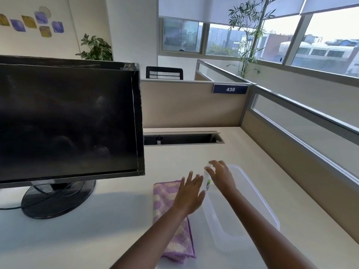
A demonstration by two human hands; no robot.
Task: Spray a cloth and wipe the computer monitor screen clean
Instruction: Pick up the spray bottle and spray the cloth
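Observation:
A black monitor (66,121) with a dark, smudged screen stands on the left of the desk. A folded purple and cream cloth (165,193) lies flat on the desk right of the monitor's base. A small clear spray bottle (207,183) with a green label stands upright at the near-left edge of a clear plastic tub (258,200). My right hand (221,175) curls its fingers round the bottle's white top. My left hand (189,195) hovers over the cloth with straight fingers, just left of the bottle; whether it touches the bottle I cannot tell.
The monitor's round black base (58,199) and its cable sit at the left. A cable slot (182,138) opens in the desk at the back. Beige partitions (190,105) close the desk at the back and right.

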